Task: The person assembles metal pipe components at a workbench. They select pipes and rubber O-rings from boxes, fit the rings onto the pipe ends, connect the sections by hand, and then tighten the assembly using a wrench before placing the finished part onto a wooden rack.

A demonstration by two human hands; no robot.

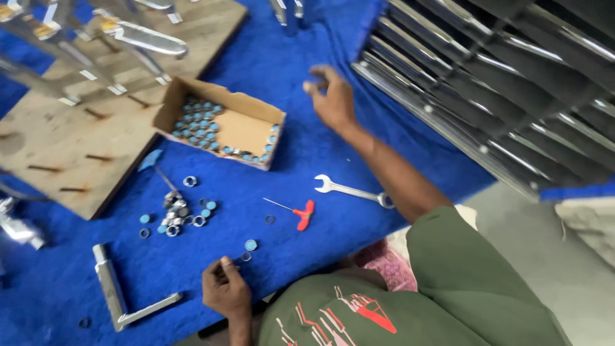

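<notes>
**Small rings and caps, sorting only partly done**

Your left hand [225,288] pinches a small metal ring just above the blue felt surface [307,77]. Your right hand [333,96] is raised with fingers curled; whether it holds anything, I cannot tell. The cardboard box [221,122] holds many blue-topped caps, and a loose pile of shiny rings [176,214] lies unsorted.

My left hand [225,289] sits near, low in the scene, fingers curled inward with fingertips pinched together. My right arm extends far and to the right, forearm bare, sleeve at the elbow. My right hand [332,97] is raised, fingers bent, thumb and forefinger closed in a pinch.
</notes>
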